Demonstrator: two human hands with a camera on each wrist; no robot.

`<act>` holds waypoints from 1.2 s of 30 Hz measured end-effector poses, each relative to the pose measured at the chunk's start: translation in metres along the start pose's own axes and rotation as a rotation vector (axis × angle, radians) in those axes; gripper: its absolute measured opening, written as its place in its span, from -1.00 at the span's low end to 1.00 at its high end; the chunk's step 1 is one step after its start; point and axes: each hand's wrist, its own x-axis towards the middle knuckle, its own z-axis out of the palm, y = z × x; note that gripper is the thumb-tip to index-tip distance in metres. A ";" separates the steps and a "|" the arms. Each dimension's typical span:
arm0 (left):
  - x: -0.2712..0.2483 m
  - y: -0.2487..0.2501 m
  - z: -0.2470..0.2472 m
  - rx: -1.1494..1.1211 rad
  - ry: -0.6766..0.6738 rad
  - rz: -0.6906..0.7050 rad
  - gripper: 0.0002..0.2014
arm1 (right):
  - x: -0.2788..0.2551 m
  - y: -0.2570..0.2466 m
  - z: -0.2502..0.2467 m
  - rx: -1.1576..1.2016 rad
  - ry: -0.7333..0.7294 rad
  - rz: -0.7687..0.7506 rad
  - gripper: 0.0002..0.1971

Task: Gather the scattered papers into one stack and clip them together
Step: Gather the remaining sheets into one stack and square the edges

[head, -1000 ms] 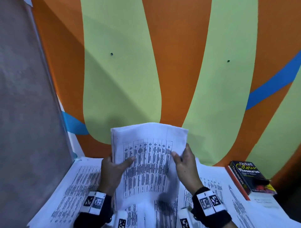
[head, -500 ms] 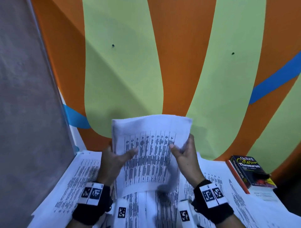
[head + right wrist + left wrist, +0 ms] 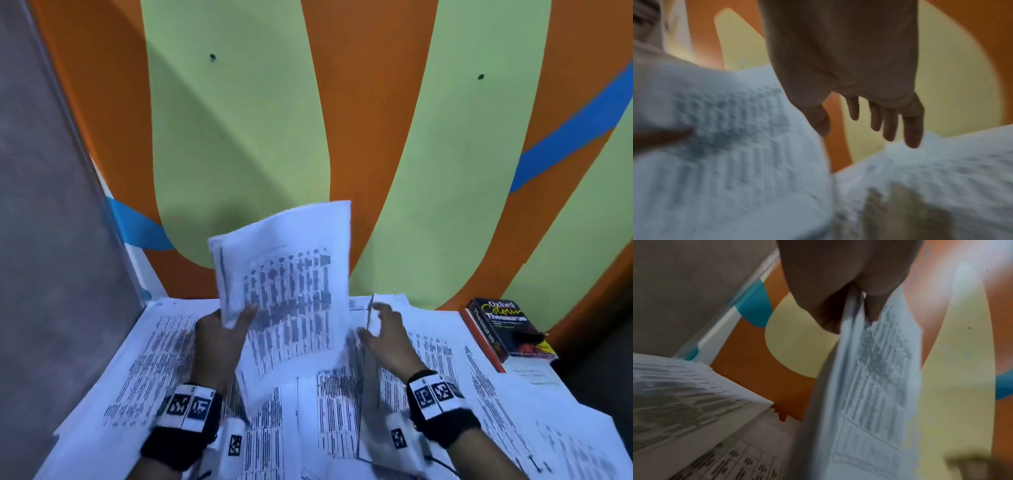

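- right hand [image 3: 385,337] has let go of the held stack [image 3: 287,291]. A second ago its thumb and fingers were pinching the right edge, now the fingers [image 3: 890,123] are spread with nothing between them, just off that edge
- left hand [image 3: 219,337] has the stack on its own now, thumb in front, fingers behind
- stack has tipped, top corner leaning away from the left fingers
- looks like it's mid-swing, wrist views are pretty blurry
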 end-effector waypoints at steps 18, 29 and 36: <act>-0.005 -0.014 -0.044 0.099 0.206 0.073 -0.46 | -0.004 0.123 -0.063 -0.182 0.254 0.558 -0.45; -0.006 -0.020 -0.059 0.028 0.278 -0.049 -0.48 | -0.002 0.106 -0.125 0.532 0.162 0.453 -0.50; -0.011 -0.029 -0.061 0.078 0.270 -0.042 -0.51 | 0.008 0.092 -0.015 0.130 0.063 0.404 -0.71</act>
